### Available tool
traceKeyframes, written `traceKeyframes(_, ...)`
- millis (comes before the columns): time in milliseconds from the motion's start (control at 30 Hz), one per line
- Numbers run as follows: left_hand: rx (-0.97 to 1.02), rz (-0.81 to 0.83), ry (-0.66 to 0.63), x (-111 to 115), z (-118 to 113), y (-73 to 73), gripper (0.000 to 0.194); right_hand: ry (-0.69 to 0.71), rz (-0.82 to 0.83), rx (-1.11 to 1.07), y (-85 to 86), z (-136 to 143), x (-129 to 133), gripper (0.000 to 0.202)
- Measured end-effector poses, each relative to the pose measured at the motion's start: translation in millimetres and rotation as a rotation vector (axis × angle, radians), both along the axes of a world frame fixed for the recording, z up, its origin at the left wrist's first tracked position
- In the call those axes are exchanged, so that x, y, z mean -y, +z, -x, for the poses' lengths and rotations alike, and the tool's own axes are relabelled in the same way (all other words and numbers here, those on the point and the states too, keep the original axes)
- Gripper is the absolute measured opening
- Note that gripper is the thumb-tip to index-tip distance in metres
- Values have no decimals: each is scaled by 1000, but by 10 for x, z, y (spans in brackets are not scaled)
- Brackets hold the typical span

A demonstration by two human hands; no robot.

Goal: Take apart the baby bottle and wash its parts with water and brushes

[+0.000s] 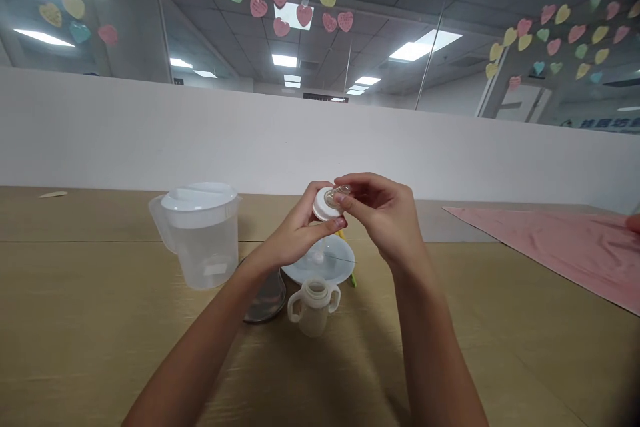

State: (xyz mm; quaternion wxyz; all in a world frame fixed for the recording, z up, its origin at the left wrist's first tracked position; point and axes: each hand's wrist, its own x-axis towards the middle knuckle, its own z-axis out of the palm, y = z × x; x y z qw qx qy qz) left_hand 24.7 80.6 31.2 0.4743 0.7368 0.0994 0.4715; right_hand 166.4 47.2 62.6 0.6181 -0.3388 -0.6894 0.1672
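Observation:
Above the table, my left hand [300, 223] is closed round a white bottle collar [323, 208]. A clear bottle nipple [341, 192] sticks out of the collar, and the thumb and fingers of my right hand [383, 208] pinch it. Below them stands an uncapped baby bottle [315, 307], upright, with a handle on each side. Just behind it lies a pale blue bowl [320, 267] with something small and whitish in it. Part of a dark, shiny round dish [267, 300] shows beside my left forearm, which hides the rest.
To the left stands a clear lidded pitcher [205, 240]. A yellow and green thing [353, 278] is partly hidden by the bowl. Pink cloth [560, 240] covers the right side, with a bit of another person's hand [633, 222] at the edge. A white wall [280, 140] rises behind the table.

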Motion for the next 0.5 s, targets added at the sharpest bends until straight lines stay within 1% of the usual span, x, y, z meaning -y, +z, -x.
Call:
traceKeyframes(100, 2, 11, -9, -29, -5, -15, 38, 8, 19, -23, -18, 13, -43, 18)
traceKeyframes(200, -12, 6, 31, -66, -23, -46, 35, -2, 29, -20, -38, 20, -89, 19)
traceKeyframes(267, -31, 10, 54, -97, -34, -71, 34, -25, 43, -1, -53, 17, -126, 20)
traceKeyframes(400, -38, 33, 54, -155, -47, -113, 35, -88, 80, 25, -85, 5, -196, 23)
traceKeyframes(500, -57, 46, 53, -201, -51, -139, 42, -150, 106, 51, -102, 0, -229, 23)
